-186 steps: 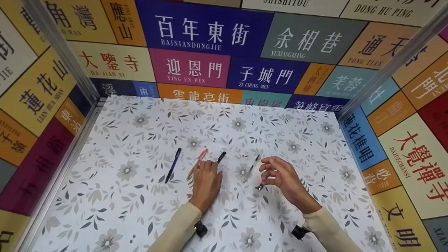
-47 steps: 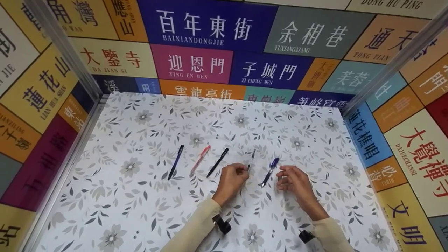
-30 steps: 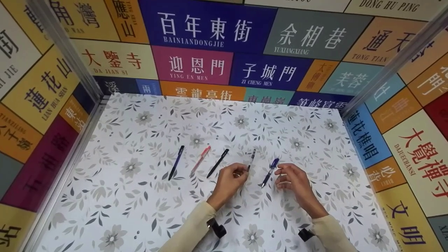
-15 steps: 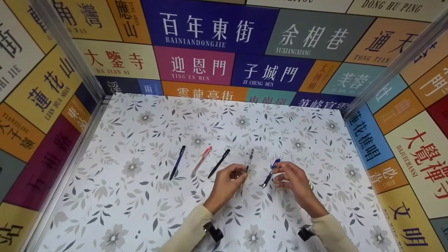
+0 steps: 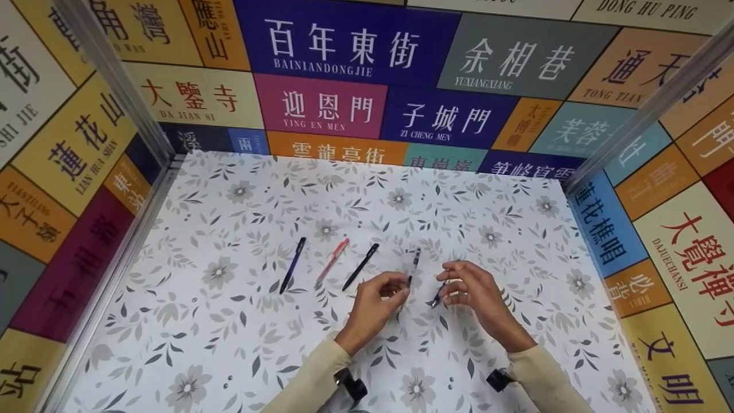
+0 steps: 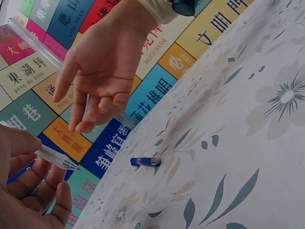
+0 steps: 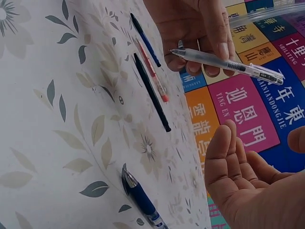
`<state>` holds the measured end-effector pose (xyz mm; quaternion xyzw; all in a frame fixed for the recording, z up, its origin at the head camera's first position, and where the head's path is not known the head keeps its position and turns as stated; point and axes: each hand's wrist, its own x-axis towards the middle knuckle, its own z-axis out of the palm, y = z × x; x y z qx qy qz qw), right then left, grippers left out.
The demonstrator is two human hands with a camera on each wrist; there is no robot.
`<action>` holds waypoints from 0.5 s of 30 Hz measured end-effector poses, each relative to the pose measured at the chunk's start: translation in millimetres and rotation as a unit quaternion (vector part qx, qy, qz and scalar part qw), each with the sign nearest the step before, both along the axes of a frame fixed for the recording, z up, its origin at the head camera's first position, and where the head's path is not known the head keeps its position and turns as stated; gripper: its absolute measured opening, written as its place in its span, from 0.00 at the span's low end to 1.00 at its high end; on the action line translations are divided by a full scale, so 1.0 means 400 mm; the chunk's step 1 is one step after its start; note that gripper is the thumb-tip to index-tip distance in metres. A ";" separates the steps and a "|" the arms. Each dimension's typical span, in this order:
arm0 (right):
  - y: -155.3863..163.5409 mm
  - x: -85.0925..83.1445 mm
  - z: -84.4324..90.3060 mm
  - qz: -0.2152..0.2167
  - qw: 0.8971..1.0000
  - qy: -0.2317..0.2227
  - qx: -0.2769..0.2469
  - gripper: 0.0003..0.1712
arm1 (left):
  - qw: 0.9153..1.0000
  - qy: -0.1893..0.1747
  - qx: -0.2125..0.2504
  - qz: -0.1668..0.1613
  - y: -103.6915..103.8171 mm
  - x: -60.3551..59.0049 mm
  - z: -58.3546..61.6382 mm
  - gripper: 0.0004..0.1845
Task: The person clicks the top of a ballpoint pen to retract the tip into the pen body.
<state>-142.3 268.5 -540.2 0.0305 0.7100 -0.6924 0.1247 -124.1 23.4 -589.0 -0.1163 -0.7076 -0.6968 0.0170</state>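
My left hand [image 5: 399, 288] pinches a clear pen [image 5: 413, 263] by its lower end and holds it off the floral tabletop [image 5: 241, 321]; the pen's tip [image 6: 66, 163] pokes out past the fingers. My right hand [image 5: 451, 282] hovers open, fingers relaxed, just above a blue pen [image 5: 436, 299] and does not touch it. That blue pen [image 7: 141, 202] lies flat on the table. The right wrist view shows the clear pen [image 7: 228, 64] held level by the left hand [image 7: 198, 33].
Three more pens lie side by side left of my hands: a dark blue pen [image 5: 292, 265], a red pen [image 5: 331, 262] and a black pen [image 5: 360, 267]. Walls covered in coloured sign panels [image 5: 344, 51] close the table in on three sides.
My right hand had its fingers on the blue pen's upper end half a second ago; now it is lifted off, and the pen lies on the table. The left hand keeps the clear pen.
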 end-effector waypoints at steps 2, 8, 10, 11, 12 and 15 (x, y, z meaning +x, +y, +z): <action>-0.006 0.000 0.006 0.015 1.000 0.005 -0.002 0.24 | 1.000 0.000 -0.001 -0.002 0.002 0.003 -0.001 0.09; -0.027 -0.003 0.025 0.046 0.998 0.020 -0.030 0.22 | 1.000 0.001 -0.007 -0.003 0.010 0.009 0.000 0.08; -0.033 -0.004 0.030 0.049 0.998 0.023 -0.040 0.21 | 1.000 0.004 -0.008 -0.004 0.012 0.011 0.001 0.08; -0.036 -0.004 0.033 0.050 0.997 0.025 -0.044 0.21 | 1.000 0.005 -0.007 -0.005 0.014 0.013 0.002 0.08; -0.039 -0.004 0.036 0.051 0.997 0.025 -0.048 0.20 | 1.000 0.006 -0.004 -0.007 0.015 0.014 0.002 0.08; -0.047 -0.004 0.041 0.053 0.996 0.026 -0.059 0.21 | 1.000 0.004 0.000 -0.013 0.019 0.020 0.003 0.09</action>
